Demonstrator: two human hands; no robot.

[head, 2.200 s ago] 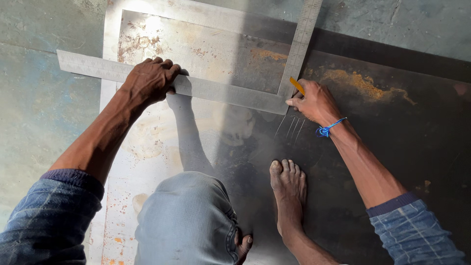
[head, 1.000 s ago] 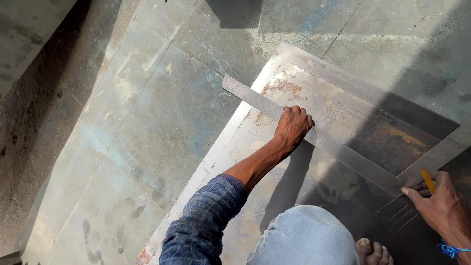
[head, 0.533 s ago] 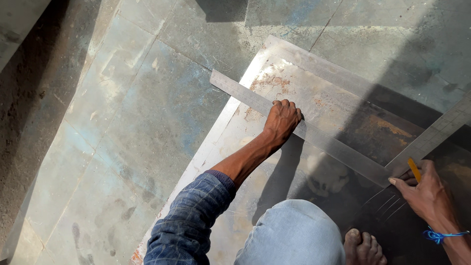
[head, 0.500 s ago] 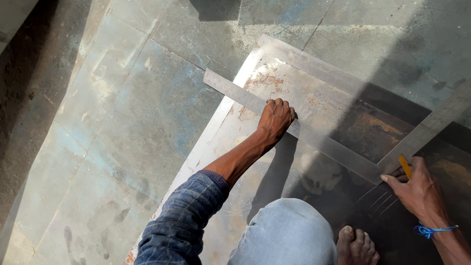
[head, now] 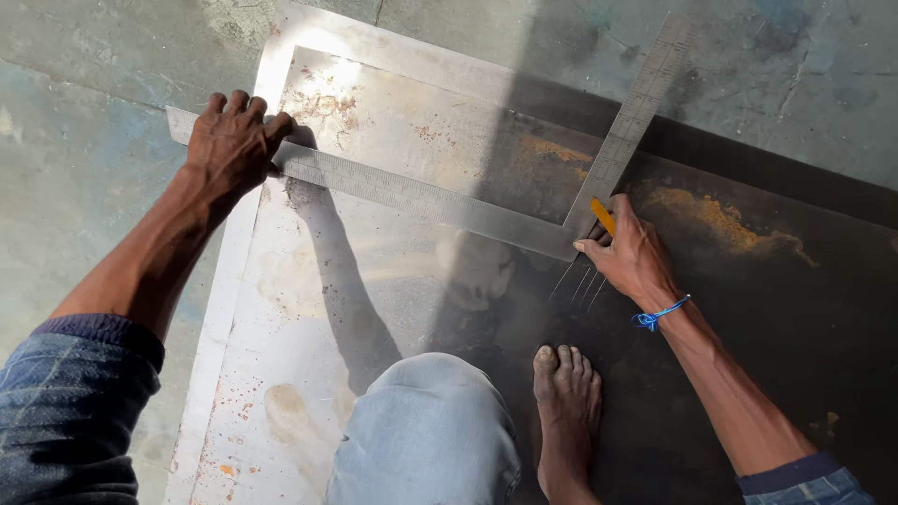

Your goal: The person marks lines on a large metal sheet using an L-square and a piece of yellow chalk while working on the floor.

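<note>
Nearest the camera, at about 6 o'clock, there's a bent knee in light jeans and a bare foot planted right on the rusty metal sheet. Looks to me like the person is crouching on the sheet so their own weight keeps it from sliding on the concrete floor.

Going outward, the right hand sits around 3 o'clock from the knee, with a blue string around the wrist. Its fingers are curled tight around a small yellow marker, tip pressed right at the inside corner of the steel framing square. A few scratched lines fan out just below that corner. The forearm runs in low from 5 o'clock, elbow bent, wrist cocked inward.

Further out at 10 o'clock, the left hand is spread palm-down on the long arm of the square, fingers extended and pushing flat, not wrapping anything. My guess is it's pinning the far end so the square can't pivot. That arm is stretched nearly straight from the dark blue sleeve at 8 o'clock.

The square's short arm points off toward 1 o'clock, over the sheet's shadowed far edge.
</note>
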